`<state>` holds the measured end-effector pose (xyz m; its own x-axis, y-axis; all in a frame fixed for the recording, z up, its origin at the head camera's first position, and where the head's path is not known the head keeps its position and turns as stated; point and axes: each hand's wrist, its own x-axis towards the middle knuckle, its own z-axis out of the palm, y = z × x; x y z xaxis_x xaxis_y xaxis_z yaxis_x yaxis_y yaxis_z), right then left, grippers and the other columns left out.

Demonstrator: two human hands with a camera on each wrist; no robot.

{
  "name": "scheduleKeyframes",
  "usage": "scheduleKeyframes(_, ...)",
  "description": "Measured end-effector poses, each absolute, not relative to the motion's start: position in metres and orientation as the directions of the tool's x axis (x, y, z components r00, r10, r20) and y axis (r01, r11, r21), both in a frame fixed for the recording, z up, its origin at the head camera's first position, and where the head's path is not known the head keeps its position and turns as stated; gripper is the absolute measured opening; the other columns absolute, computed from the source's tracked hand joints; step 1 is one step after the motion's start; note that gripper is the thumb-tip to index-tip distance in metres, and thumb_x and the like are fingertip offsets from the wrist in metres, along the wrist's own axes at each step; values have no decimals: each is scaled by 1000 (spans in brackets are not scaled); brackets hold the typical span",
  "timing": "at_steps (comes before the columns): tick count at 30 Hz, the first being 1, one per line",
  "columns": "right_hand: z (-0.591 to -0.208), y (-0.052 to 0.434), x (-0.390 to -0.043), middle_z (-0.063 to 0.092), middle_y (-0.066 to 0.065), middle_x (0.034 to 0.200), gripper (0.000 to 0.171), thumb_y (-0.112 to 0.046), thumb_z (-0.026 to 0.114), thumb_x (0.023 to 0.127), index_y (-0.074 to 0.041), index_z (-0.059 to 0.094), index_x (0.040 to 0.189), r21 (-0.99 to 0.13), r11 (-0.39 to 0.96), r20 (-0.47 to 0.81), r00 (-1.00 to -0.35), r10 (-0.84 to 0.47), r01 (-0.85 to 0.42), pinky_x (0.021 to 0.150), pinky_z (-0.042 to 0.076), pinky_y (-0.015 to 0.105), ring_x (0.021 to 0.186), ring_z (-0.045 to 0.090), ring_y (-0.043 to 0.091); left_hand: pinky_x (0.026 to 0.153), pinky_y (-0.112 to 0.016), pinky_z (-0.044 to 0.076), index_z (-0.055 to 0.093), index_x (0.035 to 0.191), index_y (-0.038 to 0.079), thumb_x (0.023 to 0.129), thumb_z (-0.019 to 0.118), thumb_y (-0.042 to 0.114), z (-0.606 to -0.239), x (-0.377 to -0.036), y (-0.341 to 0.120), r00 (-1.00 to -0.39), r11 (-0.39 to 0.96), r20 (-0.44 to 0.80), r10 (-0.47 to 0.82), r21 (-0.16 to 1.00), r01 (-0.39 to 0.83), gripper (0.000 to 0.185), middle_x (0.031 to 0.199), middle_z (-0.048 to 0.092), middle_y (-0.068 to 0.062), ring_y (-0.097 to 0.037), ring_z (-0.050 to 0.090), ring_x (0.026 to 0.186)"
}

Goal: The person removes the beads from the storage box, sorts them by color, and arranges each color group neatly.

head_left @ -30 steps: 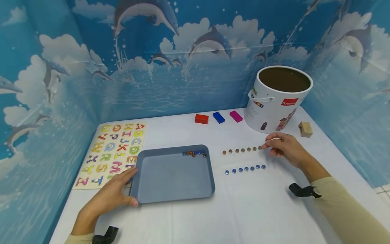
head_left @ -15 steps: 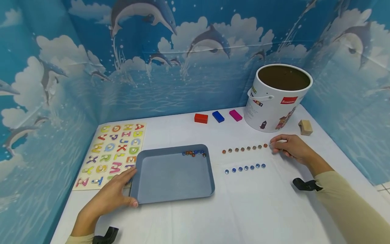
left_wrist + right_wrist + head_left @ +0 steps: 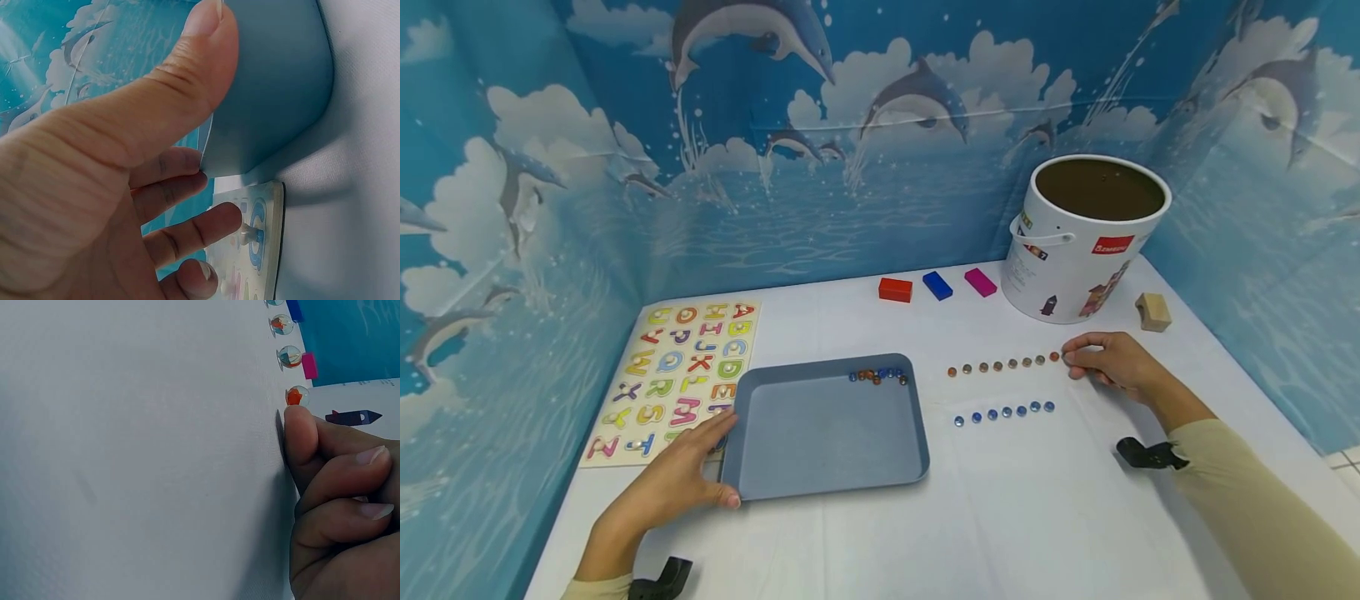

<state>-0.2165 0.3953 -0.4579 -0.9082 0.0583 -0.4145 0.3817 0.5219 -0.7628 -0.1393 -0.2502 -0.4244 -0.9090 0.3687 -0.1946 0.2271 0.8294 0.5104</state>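
My left hand (image 3: 681, 471) rests at the left rim of the blue-grey tray (image 3: 827, 433), thumb by the near corner. In the left wrist view its thumb lies against the tray wall (image 3: 275, 81). Several blue and orange glass marbles (image 3: 877, 377) lie in the tray's far right corner. My right hand (image 3: 1108, 362) is at the right end of the farther marble row (image 3: 997, 367), thumb and forefinger pinching at the last, orange marble (image 3: 296, 396). Its other fingers (image 3: 340, 481) are curled in. A nearer row of blue marbles (image 3: 1007, 412) runs alongside.
A wooden letter puzzle board (image 3: 673, 379) lies left of the tray. Along the back are a red block (image 3: 895, 290), a blue block (image 3: 937, 286) and a pink block (image 3: 981, 282). Farther right stand a white bucket (image 3: 1075, 267) and a wooden arch block (image 3: 1153, 312).
My right hand first shifted right, and an orange marble came into view at the row's end. Then its fingertips moved slightly back left against that marble. The left hand has stayed put.
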Motion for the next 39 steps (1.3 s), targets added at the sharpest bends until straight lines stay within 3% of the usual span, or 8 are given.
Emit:
scheduleKeyframes(13,-456,398,-214,73,1,83,45,-24,62,103,0,54,141,-747,537,-431,-901,57,391,55,43,24,66,55,12,108,-69,37,41,154,-1,60,92,53,-426,-139,-250,-908,828,-189,373,510,234,119,160,37,-24,-50,37,143)
scheduleKeyframes(20,-431,382,-217,71,4,87,49,-32,60,104,-3,53,143,-771,544,-336,-937,94,331,56,43,29,67,50,20,108,-69,36,41,154,-1,60,92,53,-424,-139,-250,-909,828,-189,371,511,232,119,160,36,-24,-51,36,144)
scheduleKeyframes(25,-402,316,-220,67,7,93,46,-35,61,104,-6,58,139,-879,399,-264,-963,45,260,55,46,26,64,51,19,109,-69,36,40,154,-1,61,92,53,-424,-139,-250,-909,827,-191,371,513,230,119,160,36,-24,-51,35,144)
scheduleKeyframes(29,-392,235,-221,65,5,95,39,-29,62,104,-8,59,137,-941,158,-322,-936,-144,299,49,39,19,58,48,11,109,-69,36,41,154,-1,61,92,52,-423,-139,-251,-910,826,-183,372,513,234,119,160,37,-25,-51,36,144)
scheduleKeyframes(31,-393,195,-221,66,7,96,38,-25,63,103,-6,60,135,-938,108,-346,-904,-252,329,47,38,17,55,48,10,109,-69,36,41,153,-2,61,92,51,-423,-138,-251,-910,824,-177,375,513,240,118,159,37,-25,-51,36,143)
scheduleKeyframes(35,-400,131,-228,68,17,97,35,-19,64,102,3,61,130,-930,162,-367,-855,-366,330,49,48,17,54,54,9,109,-69,35,41,153,-2,62,92,51,-423,-139,-252,-907,818,-170,384,519,249,117,160,37,-25,-51,36,144)
scheduleKeyframes(39,-409,99,-236,68,16,90,33,-11,62,102,6,61,130,-896,262,-436,-818,-374,358,51,54,19,52,59,9,109,-69,34,40,154,-1,62,92,51,-426,-139,-252,-907,814,-179,382,530,238,118,161,35,-24,-51,34,145)
